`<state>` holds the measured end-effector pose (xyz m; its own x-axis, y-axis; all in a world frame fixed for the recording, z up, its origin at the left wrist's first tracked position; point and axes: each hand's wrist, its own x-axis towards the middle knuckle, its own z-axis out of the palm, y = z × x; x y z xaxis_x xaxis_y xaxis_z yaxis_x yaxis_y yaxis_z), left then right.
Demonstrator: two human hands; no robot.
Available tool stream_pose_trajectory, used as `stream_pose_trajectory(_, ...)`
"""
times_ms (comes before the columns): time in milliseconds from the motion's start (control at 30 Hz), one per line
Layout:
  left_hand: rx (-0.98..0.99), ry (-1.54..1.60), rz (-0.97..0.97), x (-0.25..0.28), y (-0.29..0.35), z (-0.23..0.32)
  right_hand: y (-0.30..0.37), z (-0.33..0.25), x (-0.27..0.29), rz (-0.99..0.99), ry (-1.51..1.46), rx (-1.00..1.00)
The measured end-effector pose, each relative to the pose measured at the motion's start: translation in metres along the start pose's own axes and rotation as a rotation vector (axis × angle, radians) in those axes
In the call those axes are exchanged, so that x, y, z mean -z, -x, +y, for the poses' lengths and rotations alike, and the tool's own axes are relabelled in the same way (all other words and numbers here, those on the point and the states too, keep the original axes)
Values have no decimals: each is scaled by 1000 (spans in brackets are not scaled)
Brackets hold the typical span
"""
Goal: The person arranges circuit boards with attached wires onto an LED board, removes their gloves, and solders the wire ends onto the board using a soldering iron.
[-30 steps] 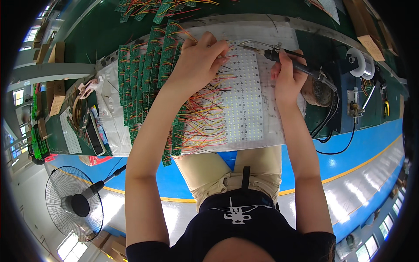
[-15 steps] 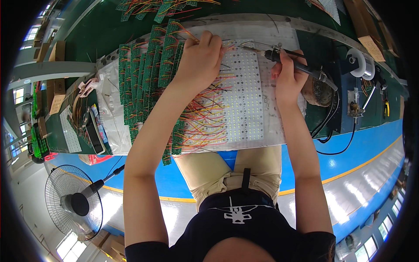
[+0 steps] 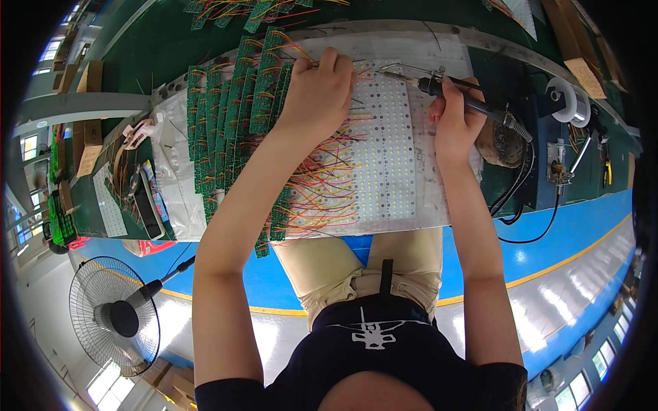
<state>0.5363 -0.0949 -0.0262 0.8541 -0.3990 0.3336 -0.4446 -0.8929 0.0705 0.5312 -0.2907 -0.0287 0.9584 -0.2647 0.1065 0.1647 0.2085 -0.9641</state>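
My right hand (image 3: 455,127) is closed around the dark handle of a soldering iron (image 3: 488,109). A thin metal guide lies along the iron, and its tip points left over the upper part of a white panel (image 3: 385,161) dotted with rows of small pads. Close to that tip, my left hand (image 3: 319,94) pinches a thin wire (image 3: 362,70); the fingers hide most of it. Under and beside my left forearm lie several narrow green circuit boards (image 3: 240,99). Their red, yellow and black wires (image 3: 319,193) fan out onto the panel.
To the right stand a solder spool (image 3: 567,101) and a dark blue box (image 3: 538,157) with cables. More green boards (image 3: 257,15) lie at the far side. A phone (image 3: 148,205) rests at the left; a fan (image 3: 123,318) stands beyond the table edge.
Both hands keep their grips and nearly the same places. The picture has shifted only slightly, and the soldering iron's tip remains near the left fingertips.
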Motion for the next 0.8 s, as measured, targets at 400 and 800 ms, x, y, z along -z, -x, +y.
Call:
stream_pose_trajectory(400, -4, 0, -26, 0, 1, 1, 0, 0, -1, 8, -9, -13)
stream_pose_trajectory(800, -5, -11, -32, -1, 3, 1, 1, 5, 4, -27, -119, 33)
